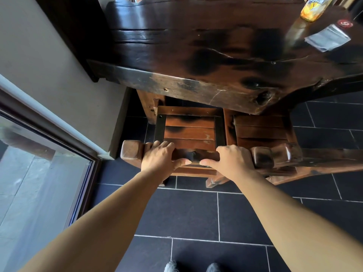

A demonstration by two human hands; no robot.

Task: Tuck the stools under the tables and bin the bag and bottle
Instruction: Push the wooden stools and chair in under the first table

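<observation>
A wooden stool [189,132] with a slatted seat stands partly under the front edge of a dark wooden table [206,55]. My left hand [160,159] and my right hand [229,160] both grip the thick rail along the stool's near side, thumbs almost meeting in the middle. A second stool [261,132] sits to its right, also partly under the table. On the table's far right stand a yellow-labelled bottle [314,8] and a grey foil bag [328,37] lying flat.
A white wall [49,61] and a glass door with a dark frame [39,173] close off the left side. Dark floor tiles [196,213] spread below me, and my shoe tips [192,267] show at the bottom edge.
</observation>
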